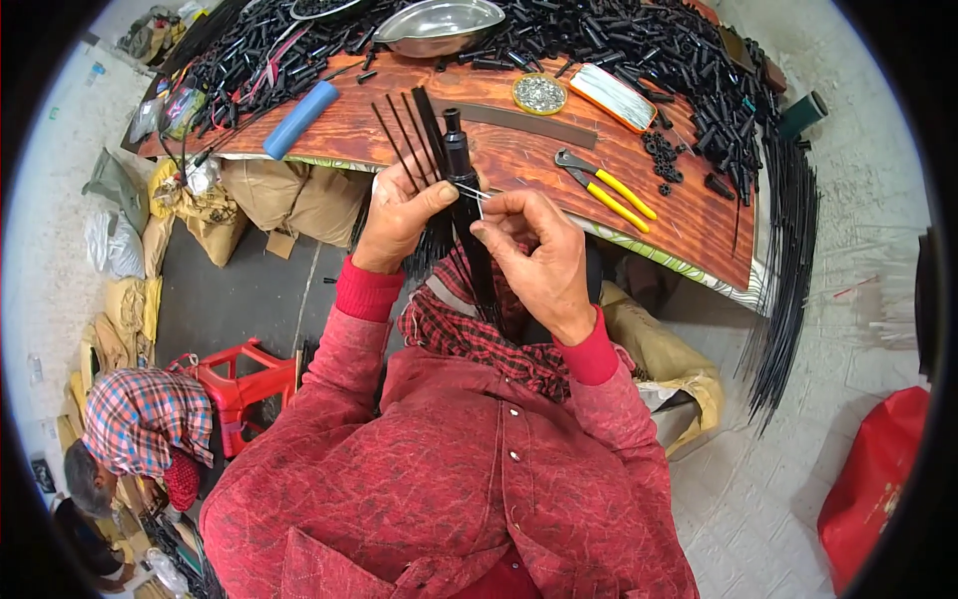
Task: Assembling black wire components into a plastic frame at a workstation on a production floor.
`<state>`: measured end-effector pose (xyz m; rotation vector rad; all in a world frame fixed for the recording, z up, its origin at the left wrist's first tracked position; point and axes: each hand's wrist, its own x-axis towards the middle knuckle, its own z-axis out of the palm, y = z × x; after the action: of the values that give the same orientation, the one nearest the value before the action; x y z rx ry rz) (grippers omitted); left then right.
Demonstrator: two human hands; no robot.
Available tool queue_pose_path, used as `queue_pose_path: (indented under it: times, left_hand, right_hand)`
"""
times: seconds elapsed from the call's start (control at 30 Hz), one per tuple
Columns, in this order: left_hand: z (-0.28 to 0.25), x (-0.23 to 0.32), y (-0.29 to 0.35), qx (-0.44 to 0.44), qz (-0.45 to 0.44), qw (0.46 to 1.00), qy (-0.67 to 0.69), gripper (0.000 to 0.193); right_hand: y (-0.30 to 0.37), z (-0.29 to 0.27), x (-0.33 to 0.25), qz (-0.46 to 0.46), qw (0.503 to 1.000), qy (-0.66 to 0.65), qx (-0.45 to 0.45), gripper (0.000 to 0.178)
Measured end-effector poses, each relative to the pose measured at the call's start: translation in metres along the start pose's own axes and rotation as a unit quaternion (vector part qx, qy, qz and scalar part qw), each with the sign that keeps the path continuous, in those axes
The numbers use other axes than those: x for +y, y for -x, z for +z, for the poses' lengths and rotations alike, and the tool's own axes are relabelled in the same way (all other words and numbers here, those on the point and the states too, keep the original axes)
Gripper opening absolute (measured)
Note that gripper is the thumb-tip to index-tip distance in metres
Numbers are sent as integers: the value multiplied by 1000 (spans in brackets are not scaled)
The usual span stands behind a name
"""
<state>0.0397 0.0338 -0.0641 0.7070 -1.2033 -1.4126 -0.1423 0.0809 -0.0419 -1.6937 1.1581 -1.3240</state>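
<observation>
My left hand (404,215) is closed around a bundle of thin black rods (427,120) that fan out upward, its thumb pressed against a black tube-shaped fitting (457,150). The fitting stands upright, and a long black length (479,270) runs below it toward my lap. Close against the fitting, my right hand (544,255) pinches a thin silvery wire (473,191) between thumb and fingertips. The wire crosses the front of the fitting; whether it passes around or through it I cannot tell.
On the wooden table (689,220) lie yellow-handled pliers (609,190), a blue cylinder (301,120), a flat metal bar (524,122), a dish of small metal parts (540,94) and a tray of wires (614,97). Black fittings (599,35) heap behind. A person (145,424) sits lower left.
</observation>
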Motion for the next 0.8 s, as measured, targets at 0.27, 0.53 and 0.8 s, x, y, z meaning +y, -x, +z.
queue_pose_path:
  times: [0.27,0.53,0.8]
  left_hand:
    - [-1,-9,-5,-16,-11,1000,23,36]
    - [2,-6,-5,5,-3,1000,8,35]
    - [2,-8,-5,-1,7,1000,13,33]
  right_hand:
    - [-3,2,6,0,1000,17,16,18]
    - [-3,6,10,19,1000,0,19,16]
    - [-2,12,8,-20,999,23,44,9]
